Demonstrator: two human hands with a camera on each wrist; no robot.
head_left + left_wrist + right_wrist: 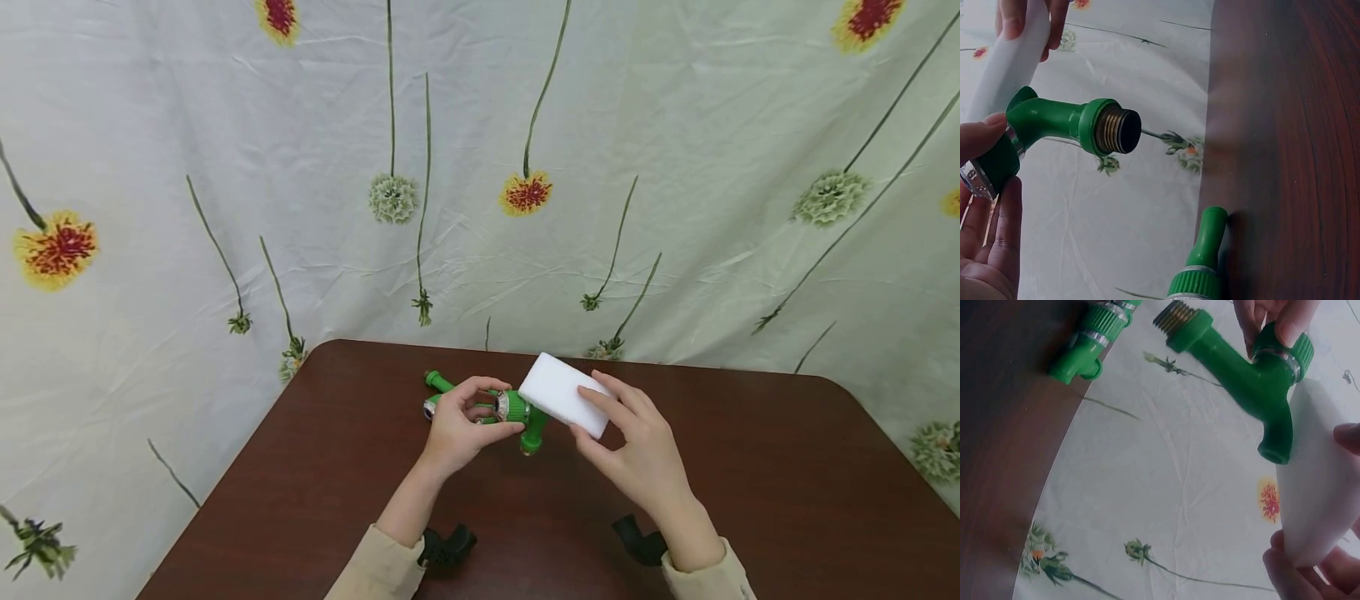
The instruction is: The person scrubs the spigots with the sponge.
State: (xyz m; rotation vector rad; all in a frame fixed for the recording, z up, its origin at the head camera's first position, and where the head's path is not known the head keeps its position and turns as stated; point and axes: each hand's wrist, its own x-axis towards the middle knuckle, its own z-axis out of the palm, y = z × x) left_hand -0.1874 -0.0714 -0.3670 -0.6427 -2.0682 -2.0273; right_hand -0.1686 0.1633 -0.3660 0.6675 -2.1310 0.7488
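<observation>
My left hand (463, 425) grips a green tap (534, 427) by its ribbed knob, thumb on one side and fingers on the other. Brass threads show on the tap's inlet end (1110, 128) in the left wrist view, and its curved spout (1277, 439) points down in the right wrist view. A white sponge block (562, 390) is pinched between the thumb and fingers of my right hand (641, 446). The sponge lies right at the tap, beside the knob and behind the spout in the right wrist view.
Beyond my left hand, more green tap pieces (437, 382) lie on the dark wooden table (750, 467); one (1088, 347) has a ribbed knob. A pale flowered cloth (480, 267) hangs behind the table's far edge. Black camera mounts (448, 546) sit at both wrists.
</observation>
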